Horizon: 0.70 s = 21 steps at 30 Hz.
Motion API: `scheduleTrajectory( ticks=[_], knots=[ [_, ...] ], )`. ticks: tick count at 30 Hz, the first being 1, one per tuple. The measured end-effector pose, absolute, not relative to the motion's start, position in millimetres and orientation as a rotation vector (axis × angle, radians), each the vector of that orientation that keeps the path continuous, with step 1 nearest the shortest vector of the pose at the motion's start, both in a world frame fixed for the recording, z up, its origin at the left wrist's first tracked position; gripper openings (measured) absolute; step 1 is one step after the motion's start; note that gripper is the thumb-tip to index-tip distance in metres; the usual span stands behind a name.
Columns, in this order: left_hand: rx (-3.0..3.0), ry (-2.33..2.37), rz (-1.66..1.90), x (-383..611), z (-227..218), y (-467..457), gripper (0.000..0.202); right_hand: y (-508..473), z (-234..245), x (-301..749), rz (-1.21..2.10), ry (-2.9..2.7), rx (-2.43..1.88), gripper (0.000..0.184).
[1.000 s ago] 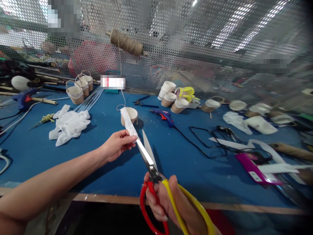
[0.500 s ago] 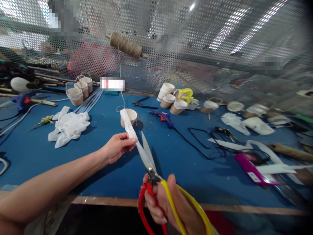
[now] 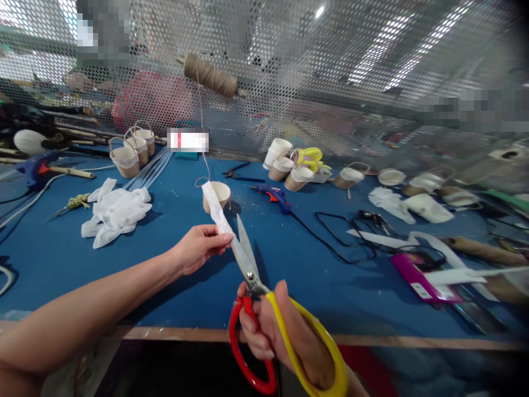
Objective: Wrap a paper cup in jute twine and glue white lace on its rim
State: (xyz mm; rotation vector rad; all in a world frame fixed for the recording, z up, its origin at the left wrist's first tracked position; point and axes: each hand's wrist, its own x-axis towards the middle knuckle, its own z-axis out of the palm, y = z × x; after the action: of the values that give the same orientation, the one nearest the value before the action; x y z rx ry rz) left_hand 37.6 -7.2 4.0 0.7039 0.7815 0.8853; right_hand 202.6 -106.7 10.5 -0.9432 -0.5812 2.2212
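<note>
My left hand (image 3: 204,246) pinches a white lace strip (image 3: 215,209) between thumb and fingers, near its lower end. The strip slants up in front of a small paper-lined cup (image 3: 221,193) standing on the blue table. In my right hand (image 3: 268,331) are large scissors (image 3: 250,275) with one red and one yellow handle. Their blades stand partly apart and point up and left, one blade tip close to my left fingertips and the end of the strip. Whether the blades touch the strip I cannot tell.
A crumpled white cloth bundle (image 3: 118,212) lies at left. Beyond the cup are black pliers (image 3: 242,173) and a blue glue gun (image 3: 273,197) trailing a cord. Several cups (image 3: 300,177) stand at the back. A magenta box (image 3: 425,281) lies at right. Twine hangs from a spool (image 3: 210,75) on the mesh.
My right hand and the scissors have shifted slightly up and left, nearer my left hand. The left hand still holds the lace strip in about the same place. The view has turned slightly.
</note>
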Motion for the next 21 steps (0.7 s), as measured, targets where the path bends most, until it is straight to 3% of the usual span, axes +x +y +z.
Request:
scheduleTrajectory(
  ticks=[21],
  knots=[
    [0.684, 0.754, 0.898, 39.0, 3.0, -7.8, 0.023, -105.2, 13.9, 200.4, 2.291, -0.457, -0.999, 0.063]
  ],
)
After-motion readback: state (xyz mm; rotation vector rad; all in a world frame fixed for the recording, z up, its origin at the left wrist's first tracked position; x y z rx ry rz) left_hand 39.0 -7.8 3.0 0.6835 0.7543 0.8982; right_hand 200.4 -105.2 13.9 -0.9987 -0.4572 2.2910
